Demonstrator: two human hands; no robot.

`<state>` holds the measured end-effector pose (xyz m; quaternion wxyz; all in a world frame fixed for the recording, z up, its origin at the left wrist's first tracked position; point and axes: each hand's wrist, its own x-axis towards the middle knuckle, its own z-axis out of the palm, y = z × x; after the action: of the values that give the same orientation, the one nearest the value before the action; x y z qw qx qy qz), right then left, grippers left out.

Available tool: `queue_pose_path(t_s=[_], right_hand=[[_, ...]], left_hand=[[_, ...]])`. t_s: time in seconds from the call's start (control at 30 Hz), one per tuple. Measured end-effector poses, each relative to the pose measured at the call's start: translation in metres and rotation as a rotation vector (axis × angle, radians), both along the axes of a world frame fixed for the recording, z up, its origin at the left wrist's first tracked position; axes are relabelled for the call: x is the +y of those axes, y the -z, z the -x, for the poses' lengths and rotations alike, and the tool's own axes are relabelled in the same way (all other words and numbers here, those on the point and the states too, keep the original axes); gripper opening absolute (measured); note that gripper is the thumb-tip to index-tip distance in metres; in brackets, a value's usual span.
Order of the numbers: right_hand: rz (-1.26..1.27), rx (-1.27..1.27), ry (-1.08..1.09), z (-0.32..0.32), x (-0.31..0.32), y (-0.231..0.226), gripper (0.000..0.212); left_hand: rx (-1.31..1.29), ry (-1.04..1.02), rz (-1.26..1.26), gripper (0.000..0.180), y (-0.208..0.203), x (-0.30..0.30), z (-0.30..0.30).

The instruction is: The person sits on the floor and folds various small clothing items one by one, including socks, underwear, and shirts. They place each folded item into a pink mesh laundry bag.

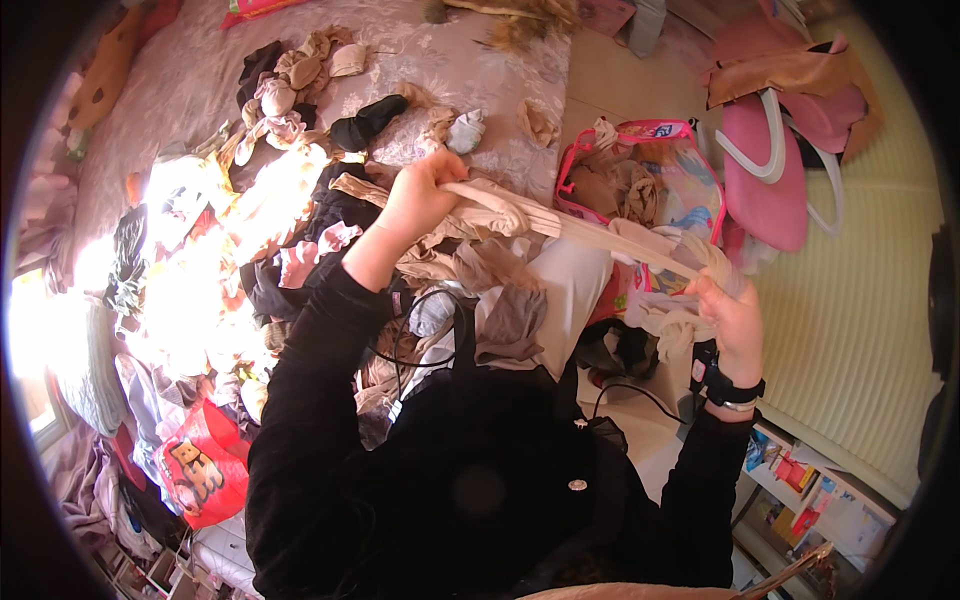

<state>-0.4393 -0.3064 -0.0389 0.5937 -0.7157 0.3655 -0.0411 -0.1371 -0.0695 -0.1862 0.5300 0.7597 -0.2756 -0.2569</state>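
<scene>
- Fingers [448, 165] of the left hand [422, 195] are curled closed on one end of a long beige garment [600, 236], thin and stretchy-looking, perhaps tights; those of the right hand [730, 315] pinch its other end between thumb and fingertips.
- The garment spans the gap between the two hands, its middle held up and drawn nearly straight (how tight the pull is, I cannot tell).
- Its long axis runs on a slant: the left end lies farther from the body, the right end nearer to it, so the right hand sits lower in the view.
- Close by the left hand, a folded loop of the fabric doubles back along the strip; by the right hand, looser folds bunch up and droop around the fingers.
- Just beyond the strip's right half stands a clear bag [568, 172] with a pink rim, beige pieces inside; the right hand looks nearer to it, though the height between them is hard to judge.
- The heap of clothes [475, 265] spreads below and to the left, closer to the left hand, over a pale patterned cover [430, 55].
- In my judgement, that slant matters most: bringing the ends together would mean closing the gap diagonally.
</scene>
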Motion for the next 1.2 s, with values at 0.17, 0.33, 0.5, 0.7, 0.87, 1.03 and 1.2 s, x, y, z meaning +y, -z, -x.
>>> queue_pose_path(t_s=[0.17,0.33,0.5,0.7,0.87,1.03,1.2], right_hand=[[-0.059,0.039,0.089,0.004,-0.020,0.006,0.022],[-0.084,0.034,0.097,0.019,-0.046,0.038,0.018],[0.027,0.091,0.404,0.023,-0.084,0.011,0.021],[-0.027,-0.260,-0.216,0.005,-0.043,-0.119,0.034],[-0.168,0.301,-0.582,-0.057,0.014,-0.021,0.026],[-0.418,0.213,-0.443,-0.014,0.038,-0.002,0.019],[-0.489,-0.064,-0.301,0.007,0.040,-0.008,0.020]], left_hand=[[0.498,0.232,0.287,0.014,-0.006,0.017,-0.015],[0.874,0.022,0.571,0.021,-0.006,0.022,-0.035],[0.565,-0.485,0.560,0.025,-0.039,0.052,-0.088],[0.404,-0.265,0.484,0.016,-0.064,0.055,-0.039],[0.533,0.768,0.290,0.026,-0.073,0.021,0.087],[0.071,1.167,-0.314,0.022,-0.030,0.020,0.099],[-0.935,0.385,-0.434,0.032,0.049,-0.014,0.026]])
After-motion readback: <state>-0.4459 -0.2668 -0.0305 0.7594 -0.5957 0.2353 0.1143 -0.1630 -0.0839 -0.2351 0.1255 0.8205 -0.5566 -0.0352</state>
